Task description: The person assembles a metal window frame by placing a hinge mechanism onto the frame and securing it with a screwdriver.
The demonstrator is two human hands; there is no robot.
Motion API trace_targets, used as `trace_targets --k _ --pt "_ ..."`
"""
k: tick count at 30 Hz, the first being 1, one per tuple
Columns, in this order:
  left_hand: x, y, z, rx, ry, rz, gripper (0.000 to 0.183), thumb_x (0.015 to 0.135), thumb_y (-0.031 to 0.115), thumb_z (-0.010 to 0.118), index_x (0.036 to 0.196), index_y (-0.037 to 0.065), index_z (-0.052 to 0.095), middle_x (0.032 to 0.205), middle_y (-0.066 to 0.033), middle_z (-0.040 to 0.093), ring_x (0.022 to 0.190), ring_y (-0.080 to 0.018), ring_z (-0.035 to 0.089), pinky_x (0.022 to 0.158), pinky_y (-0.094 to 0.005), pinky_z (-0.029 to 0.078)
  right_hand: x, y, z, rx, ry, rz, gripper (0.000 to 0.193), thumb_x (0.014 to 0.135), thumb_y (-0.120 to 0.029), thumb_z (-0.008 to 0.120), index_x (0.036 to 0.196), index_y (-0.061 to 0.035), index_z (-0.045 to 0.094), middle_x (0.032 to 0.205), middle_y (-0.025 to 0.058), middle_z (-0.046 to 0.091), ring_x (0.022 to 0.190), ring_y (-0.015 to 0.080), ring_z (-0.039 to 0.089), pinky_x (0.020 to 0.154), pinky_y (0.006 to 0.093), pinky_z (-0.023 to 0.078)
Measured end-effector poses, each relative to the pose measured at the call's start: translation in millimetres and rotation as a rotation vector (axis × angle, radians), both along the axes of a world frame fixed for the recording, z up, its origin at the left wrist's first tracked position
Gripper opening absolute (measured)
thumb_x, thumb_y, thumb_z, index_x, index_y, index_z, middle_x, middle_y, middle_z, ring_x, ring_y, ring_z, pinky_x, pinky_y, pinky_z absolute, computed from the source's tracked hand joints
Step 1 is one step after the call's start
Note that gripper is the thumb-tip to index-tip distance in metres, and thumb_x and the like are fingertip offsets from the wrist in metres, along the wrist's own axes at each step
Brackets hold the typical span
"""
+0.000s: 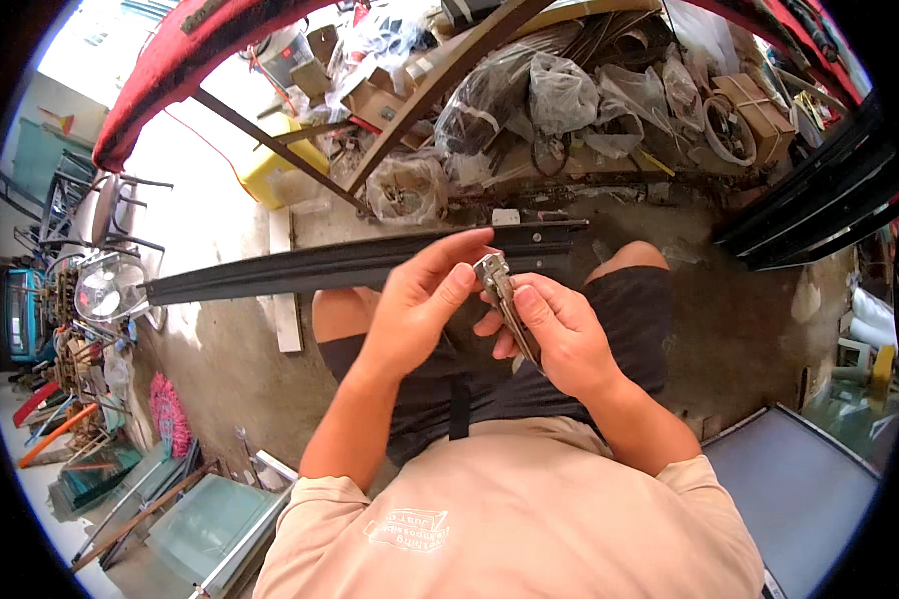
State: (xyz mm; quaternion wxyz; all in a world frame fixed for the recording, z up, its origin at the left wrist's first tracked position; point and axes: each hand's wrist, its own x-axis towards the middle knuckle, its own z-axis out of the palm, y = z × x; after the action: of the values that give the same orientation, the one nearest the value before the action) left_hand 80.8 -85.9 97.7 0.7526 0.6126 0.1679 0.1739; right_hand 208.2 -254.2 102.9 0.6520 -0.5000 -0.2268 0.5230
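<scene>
My right hand (569,334) is closed around a long, narrow silver metal hand tool (510,311). Its blocky head points up and away from me; the exact kind is not clear. Beside that head is my left hand (417,309), fingers stretched out and thumb apart. Its fingertips come close to the tool, and whether they touch it I cannot tell. Beyond both hands a long black metal profile (300,272) lies crosswise in front of my knees, with small holes or fasteners near its right end. My left hand covers part of it.
Bagged materials (564,92), cardboard boxes and a yellow container (283,165) crowd the far side under a metal frame. Dark profiles (819,190) stand at the right. Glass panes (205,529) lean at lower left, and a framed panel (789,489) is at lower right.
</scene>
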Motion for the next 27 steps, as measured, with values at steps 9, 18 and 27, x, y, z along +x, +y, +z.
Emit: trace_targets --k 9,18,27 --pt "-13.6 -18.3 -19.9 -0.267 0.007 0.068 0.035 0.107 0.019 0.070 0.136 0.000 0.065 0.131 -0.0115 0.072 0.113 -0.0164 0.069 0.100 -0.0340 0.057 -15.9 13.0 -14.5 -0.110 -0.280 0.000 0.039 0.114 -0.031 0.057 0.135 0.0014 0.063 0.105 0.0144 0.076 0.085 0.0245 0.074 0.078 0.0355 0.059" --pt "-11.7 -32.1 -36.2 -0.287 -0.034 0.217 0.033 0.108 0.017 0.069 0.136 0.000 0.064 0.132 -0.0129 0.071 0.121 -0.0198 0.067 0.109 -0.0353 0.052 -15.0 18.2 -22.3 -0.062 -0.978 -0.115 0.030 0.103 -0.024 0.072 0.120 -0.0001 0.065 0.099 0.0221 0.073 0.089 0.0462 0.070 0.076 0.0481 0.057" --pt "-9.8 -41.3 -27.5 -0.334 -0.104 0.186 0.033 0.105 0.014 0.073 0.134 0.001 0.064 0.131 -0.0124 0.072 0.119 -0.0191 0.067 0.109 -0.0353 0.051 -10.7 11.5 -19.8 -0.051 -1.055 -0.177 0.025 0.101 -0.022 0.074 0.111 -0.0003 0.070 0.092 0.0210 0.072 0.082 0.0434 0.071 0.069 0.0474 0.057"
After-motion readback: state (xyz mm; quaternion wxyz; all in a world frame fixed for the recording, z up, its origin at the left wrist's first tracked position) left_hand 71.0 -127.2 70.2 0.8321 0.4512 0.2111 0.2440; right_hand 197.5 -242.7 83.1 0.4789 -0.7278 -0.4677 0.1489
